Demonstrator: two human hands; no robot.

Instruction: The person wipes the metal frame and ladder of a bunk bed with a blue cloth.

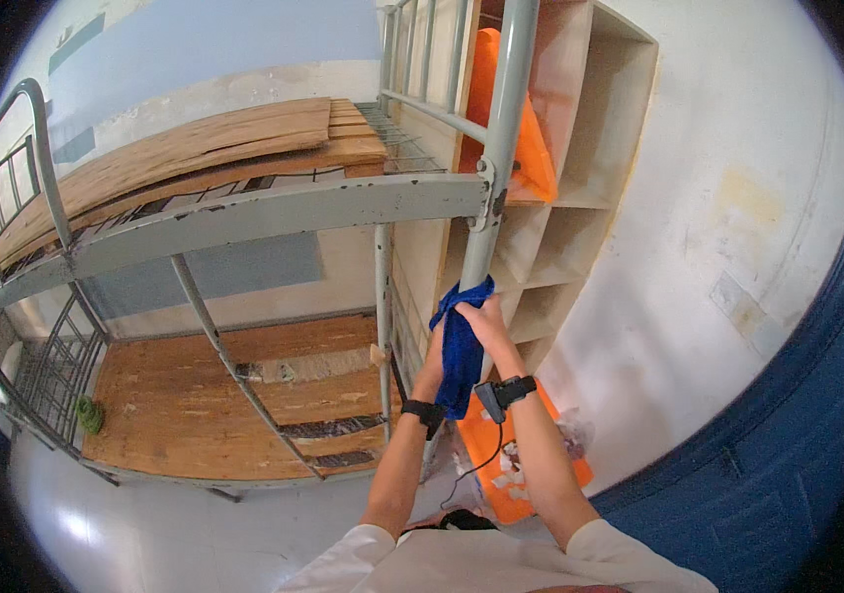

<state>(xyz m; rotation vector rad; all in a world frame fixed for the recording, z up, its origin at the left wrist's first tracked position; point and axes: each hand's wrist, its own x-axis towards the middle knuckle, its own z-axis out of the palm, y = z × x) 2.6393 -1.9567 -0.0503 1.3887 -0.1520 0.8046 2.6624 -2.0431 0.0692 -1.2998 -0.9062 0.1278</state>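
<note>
A blue cloth (460,367) is wrapped around the grey metal corner post (480,248) of a bunk bed, and its loose end hangs down between my wrists. My right hand (487,326) grips the cloth from the right side of the post, thumb across the front. On the left side, my left hand (433,363) holds the cloth too; its fingers are mostly hidden behind the fabric. Above both hands, the grey upper side rail (303,209) meets the post at a bolted bracket (483,194). Paint is chipped along the rail and near the bracket.
Wooden boards (214,152) lie on the upper bunk. The lower bunk has a wooden base (192,400) with a green bundle (88,413). A pale cubby shelf (578,200) holds an orange object (537,159). Scraps litter an orange panel (492,474) below. A blue door (755,459) stands right.
</note>
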